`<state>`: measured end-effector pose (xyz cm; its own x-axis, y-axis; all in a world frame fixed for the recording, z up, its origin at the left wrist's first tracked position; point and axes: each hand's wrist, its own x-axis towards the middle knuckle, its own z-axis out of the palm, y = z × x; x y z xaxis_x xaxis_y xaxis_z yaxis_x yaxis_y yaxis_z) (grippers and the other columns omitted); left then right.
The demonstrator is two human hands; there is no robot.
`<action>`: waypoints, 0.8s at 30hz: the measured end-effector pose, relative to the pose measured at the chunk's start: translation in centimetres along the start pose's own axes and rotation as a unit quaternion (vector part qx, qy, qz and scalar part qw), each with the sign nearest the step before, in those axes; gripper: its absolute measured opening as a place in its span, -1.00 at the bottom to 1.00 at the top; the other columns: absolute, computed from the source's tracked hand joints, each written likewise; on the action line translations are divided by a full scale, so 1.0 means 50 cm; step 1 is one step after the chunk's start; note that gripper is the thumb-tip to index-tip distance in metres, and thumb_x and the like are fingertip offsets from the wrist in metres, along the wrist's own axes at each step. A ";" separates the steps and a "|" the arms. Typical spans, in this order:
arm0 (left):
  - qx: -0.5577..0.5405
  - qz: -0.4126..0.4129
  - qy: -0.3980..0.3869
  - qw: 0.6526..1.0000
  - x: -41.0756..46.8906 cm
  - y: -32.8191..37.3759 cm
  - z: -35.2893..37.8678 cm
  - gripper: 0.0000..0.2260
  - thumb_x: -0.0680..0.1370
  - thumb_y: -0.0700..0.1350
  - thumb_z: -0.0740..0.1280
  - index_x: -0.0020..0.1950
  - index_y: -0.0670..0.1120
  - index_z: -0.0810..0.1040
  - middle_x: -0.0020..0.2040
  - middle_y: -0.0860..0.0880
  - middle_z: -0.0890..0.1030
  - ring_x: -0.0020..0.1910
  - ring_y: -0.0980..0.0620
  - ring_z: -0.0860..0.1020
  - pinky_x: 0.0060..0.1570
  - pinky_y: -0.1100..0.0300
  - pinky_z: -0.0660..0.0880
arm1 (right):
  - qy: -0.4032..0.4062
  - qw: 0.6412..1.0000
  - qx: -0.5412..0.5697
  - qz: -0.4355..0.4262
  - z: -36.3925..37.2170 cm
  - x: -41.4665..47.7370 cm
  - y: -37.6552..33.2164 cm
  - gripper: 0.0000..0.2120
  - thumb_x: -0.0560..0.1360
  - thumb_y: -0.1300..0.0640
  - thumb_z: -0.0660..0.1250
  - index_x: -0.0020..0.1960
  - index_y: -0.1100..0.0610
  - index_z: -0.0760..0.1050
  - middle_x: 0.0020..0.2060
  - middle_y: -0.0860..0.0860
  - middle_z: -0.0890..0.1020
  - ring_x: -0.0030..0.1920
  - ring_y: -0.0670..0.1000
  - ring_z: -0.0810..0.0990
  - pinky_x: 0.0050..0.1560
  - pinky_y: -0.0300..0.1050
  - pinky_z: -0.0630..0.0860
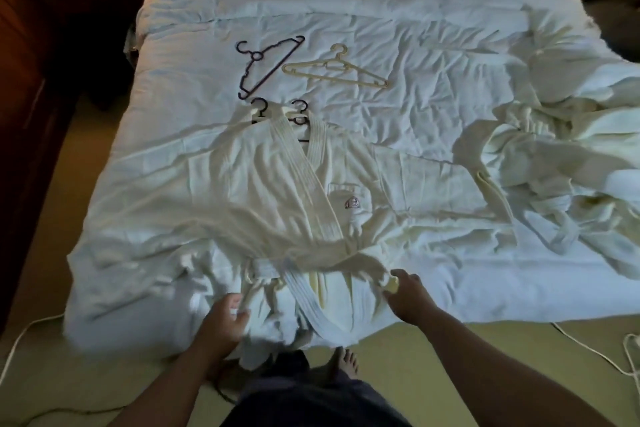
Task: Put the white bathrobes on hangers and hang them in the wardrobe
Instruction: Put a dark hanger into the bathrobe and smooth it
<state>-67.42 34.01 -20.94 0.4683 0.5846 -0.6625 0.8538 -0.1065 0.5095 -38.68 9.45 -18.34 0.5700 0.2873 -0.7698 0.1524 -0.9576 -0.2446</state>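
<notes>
White bathrobe [277, 191], head view: lies face-up and spread flat on the bed [194, 10], collar away from the person, skirt hanging over the near edge. The front is crossed over and the belt [311, 291] is wrapped at the waist, presumably so the garment keeps closed once hung. Two dark hooks [299, 110] stick out at the collar, which suggests hangers sit inside the shoulders (their bodies are hidden under the cloth). Left hand [227, 319]: fingers curled round a bunch of the skirt at the robe's left side. Right hand [403, 288]: finger and thumb pinch a fold of the bathrobe at the waist, just beside the belt; blur hides whether the belt end is caught too. Both grips read as tidying or tightening the waist ahead of lifting. Dark hanger [266, 66] and cream hanger [334, 71]: spare, lying just beyond the collar, near each other, handy for the next robes. Heap of further white robes [554, 156]: crumpled at the right of the bed, not yet on hangers. Wardrobe: not made out in this view. Also listed: dark bedside cabinet [79, 10]; bare foot [346, 360] on the floor.
</notes>
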 end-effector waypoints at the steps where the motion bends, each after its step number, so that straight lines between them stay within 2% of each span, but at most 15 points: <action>1: -0.001 -0.016 -0.016 1.000 -0.006 -0.003 0.010 -0.62 0.60 -0.09 0.34 0.38 -0.16 0.45 0.32 -0.17 0.52 0.22 -0.10 0.54 0.18 0.09 0.45 | -0.008 1.000 0.000 0.004 0.006 -0.002 0.015 -0.43 0.61 -0.05 0.29 0.54 0.05 0.21 0.40 0.17 0.31 0.19 0.16 0.52 0.06 -0.05 0.48; 3: 0.002 -0.033 -0.035 0.999 -0.005 -0.018 0.030 -0.56 0.57 0.02 0.35 0.41 -0.08 0.41 0.35 -0.11 0.51 0.23 -0.06 0.54 0.21 0.02 0.50 | -0.010 1.000 0.002 0.000 0.023 0.004 0.043 -0.43 0.62 -0.02 0.29 0.56 0.05 0.19 0.42 0.16 0.30 0.11 0.12 0.50 -0.04 -0.09 0.42; 5: 0.019 -0.038 -0.024 0.999 0.005 -0.024 0.044 -0.49 0.54 0.07 0.36 0.44 -0.05 0.37 0.37 -0.06 0.49 0.24 -0.06 0.54 0.16 0.02 0.52 | 0.000 1.000 0.011 -0.004 0.032 0.022 0.060 -0.39 0.60 -0.03 0.32 0.57 0.05 0.17 0.44 0.15 0.26 0.08 0.11 0.49 -0.03 -0.08 0.42; 8: 0.000 -0.056 0.025 0.998 0.024 -0.008 0.065 -0.39 0.54 0.00 0.42 0.52 -0.09 0.28 0.44 -0.07 0.42 0.36 -0.11 0.46 0.14 0.08 0.45 | 0.035 0.997 0.065 0.004 0.035 0.051 0.080 -0.25 0.54 -0.07 0.40 0.60 0.03 0.09 0.48 0.15 0.20 0.21 0.20 0.51 0.14 0.05 0.51; 10: -0.012 -0.048 0.049 0.998 0.037 0.000 0.084 -0.46 0.49 -0.01 0.47 0.41 -0.11 0.40 0.30 -0.07 0.52 0.28 -0.11 0.52 0.10 0.08 0.47 | 0.037 0.992 0.117 0.011 0.036 0.073 0.095 -0.17 0.51 -0.08 0.45 0.61 0.02 0.07 0.48 0.15 0.26 0.34 0.23 0.45 0.27 0.10 0.45; 12: 0.008 -0.038 0.065 0.997 0.048 0.009 0.115 -0.59 0.43 0.04 0.51 0.16 -0.10 0.48 0.06 -0.06 0.58 0.04 -0.11 0.59 -0.05 -0.02 0.55 | -0.021 0.976 0.214 0.024 0.039 0.094 0.108 -0.25 0.46 -0.04 0.51 0.54 0.09 0.27 0.36 0.10 0.48 0.31 0.19 0.51 0.30 0.09 0.45; 14: 0.021 -0.057 0.061 0.996 0.053 0.014 0.132 -0.58 0.42 0.10 0.52 0.08 -0.11 0.45 -0.01 -0.03 0.55 -0.06 -0.09 0.56 -0.15 -0.01 0.52 | -0.066 0.964 0.259 0.013 0.054 0.098 0.106 -0.42 0.41 0.00 0.54 0.36 0.12 0.50 0.18 0.08 0.64 0.19 0.15 0.60 0.30 0.15 0.50; 16: 0.049 -0.079 0.053 0.994 0.067 0.022 0.145 -0.57 0.45 0.15 0.48 0.13 -0.07 0.45 0.01 -0.04 0.54 -0.01 -0.14 0.55 -0.13 0.07 0.45 | -0.040 0.969 0.242 0.009 0.082 0.104 0.113 -0.62 0.46 -0.01 0.49 0.23 0.06 0.55 0.07 0.05 0.65 0.11 0.13 0.59 0.18 0.09 0.53; 18: 0.085 -0.073 0.049 0.992 0.082 0.017 0.151 -0.58 0.48 0.19 0.42 0.20 -0.03 0.49 0.04 -0.09 0.59 0.07 -0.21 0.57 -0.08 0.07 0.47 | 0.016 0.983 0.184 0.024 0.101 0.112 0.123 -0.83 0.55 -0.02 0.35 0.06 0.05 0.51 -0.09 0.02 0.62 -0.02 0.11 0.58 -0.05 -0.01 0.49; 19: 0.101 -0.056 0.048 0.992 0.086 0.012 0.151 -0.61 0.49 0.16 0.39 0.23 -0.01 0.51 0.07 -0.11 0.61 0.10 -0.23 0.56 -0.05 0.05 0.47 | 0.037 0.988 0.147 0.030 0.108 0.115 0.131 -0.83 0.57 0.00 0.29 0.02 0.10 0.52 -0.15 0.02 0.61 -0.08 0.12 0.57 -0.11 -0.01 0.49; 21: 0.118 -0.032 0.036 0.992 0.081 0.011 0.146 -0.68 0.55 0.07 0.34 0.24 -0.03 0.53 0.12 -0.15 0.62 0.13 -0.24 0.55 -0.01 0.05 0.44 | 0.047 0.994 0.090 0.026 0.115 0.109 0.149 -0.82 0.59 0.02 0.22 -0.03 0.11 0.53 -0.20 0.04 0.60 -0.12 0.12 0.56 -0.11 0.00 0.46; 24: 0.132 -0.026 -0.006 0.991 0.057 0.029 0.126 -0.73 0.59 -0.01 0.33 0.21 -0.12 0.57 0.12 -0.19 0.63 0.14 -0.21 0.55 -0.02 0.10 0.39 | 0.022 0.999 0.033 -0.007 0.109 0.078 0.165 -0.85 0.60 0.03 0.21 -0.06 0.06 0.50 -0.17 0.01 0.57 -0.05 0.13 0.56 -0.07 -0.06 0.44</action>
<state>-63.43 30.45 -25.53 0.4236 0.5854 -0.6913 0.9058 -0.2842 0.3144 -39.60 2.79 -26.58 0.6036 0.2975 -0.7397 0.1076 -0.9497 -0.2941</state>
